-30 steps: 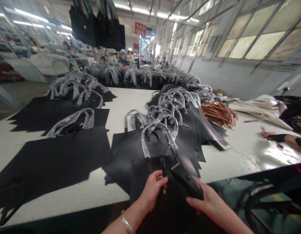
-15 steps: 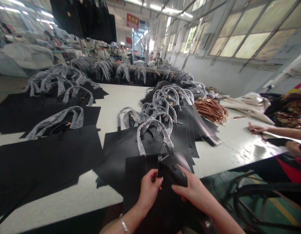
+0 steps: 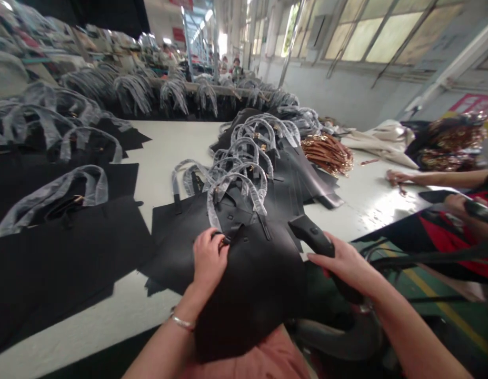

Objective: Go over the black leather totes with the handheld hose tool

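Observation:
A black leather-like bag panel [image 3: 251,284] hangs over the table's front edge toward my lap, its carrying handle [image 3: 238,184] wrapped in clear plastic. My left hand [image 3: 211,258] is closed on the panel's upper edge, near the handle's left foot; a small dark piece shows at the fingertips. To the right, my right hand [image 3: 342,260] grips a black handheld tool [image 3: 312,234] whose head points left, apart from the handle. What the tool's tip does cannot be made out. Beneath the panel in my hand lie further black panels [image 3: 176,237] with wrapped handles.
More black panels [image 3: 70,247] with wrapped handles lie at left. Brown straps [image 3: 326,152] are heaped at right on the white table [image 3: 180,139]. Another person's hand [image 3: 399,178] works at the right edge. A thick black hose [image 3: 342,342] runs below my right forearm.
My right hand has drawn the tool away to the right from the handle's foot. My left hand has moved up and left, and the panel lies more tilted. The view has turned rightward.

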{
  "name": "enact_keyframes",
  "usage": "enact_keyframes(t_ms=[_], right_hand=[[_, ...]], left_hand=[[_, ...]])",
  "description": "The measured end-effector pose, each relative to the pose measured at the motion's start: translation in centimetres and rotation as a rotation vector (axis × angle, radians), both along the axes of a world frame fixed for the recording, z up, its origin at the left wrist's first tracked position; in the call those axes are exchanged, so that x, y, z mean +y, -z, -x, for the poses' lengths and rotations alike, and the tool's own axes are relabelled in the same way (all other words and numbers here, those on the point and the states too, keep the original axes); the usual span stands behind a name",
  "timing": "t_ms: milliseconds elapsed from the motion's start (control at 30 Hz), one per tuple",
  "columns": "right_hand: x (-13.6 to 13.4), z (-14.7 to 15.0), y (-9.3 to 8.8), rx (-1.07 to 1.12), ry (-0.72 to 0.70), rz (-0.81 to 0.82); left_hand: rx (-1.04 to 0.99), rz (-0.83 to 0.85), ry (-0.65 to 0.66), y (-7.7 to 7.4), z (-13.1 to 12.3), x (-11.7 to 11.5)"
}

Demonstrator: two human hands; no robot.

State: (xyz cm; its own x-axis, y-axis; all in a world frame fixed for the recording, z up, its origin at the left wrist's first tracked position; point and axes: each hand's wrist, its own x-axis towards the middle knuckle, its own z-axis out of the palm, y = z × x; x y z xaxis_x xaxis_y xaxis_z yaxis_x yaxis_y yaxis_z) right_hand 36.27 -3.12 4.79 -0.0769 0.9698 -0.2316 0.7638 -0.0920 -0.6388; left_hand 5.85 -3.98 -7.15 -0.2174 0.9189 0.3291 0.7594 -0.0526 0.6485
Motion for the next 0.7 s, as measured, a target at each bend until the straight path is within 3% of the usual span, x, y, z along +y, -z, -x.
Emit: enact_keyframes(t_ms=[167,267,467,700], right_hand=[[-3.3,-5.4,1.8,0.042,0.131,0.132],[-5.6,-7.0,4.0,0.110,0.204,0.202],[-8.3,-7.9,7.4,0.244,0.276,0.256],[-8.9,-5.9,7.8,0.328,0.239,0.296]], left_hand=[[0.298,0.118,-0.061,0.0,2.8,1.3],[0.370,0.224,-0.209,-0.1,3.9,1.3],[0.178,0.340,-0.462,-0.7,7.3,1.5],[0.072,0.317,-0.563,0.3,11.0,0.8]])
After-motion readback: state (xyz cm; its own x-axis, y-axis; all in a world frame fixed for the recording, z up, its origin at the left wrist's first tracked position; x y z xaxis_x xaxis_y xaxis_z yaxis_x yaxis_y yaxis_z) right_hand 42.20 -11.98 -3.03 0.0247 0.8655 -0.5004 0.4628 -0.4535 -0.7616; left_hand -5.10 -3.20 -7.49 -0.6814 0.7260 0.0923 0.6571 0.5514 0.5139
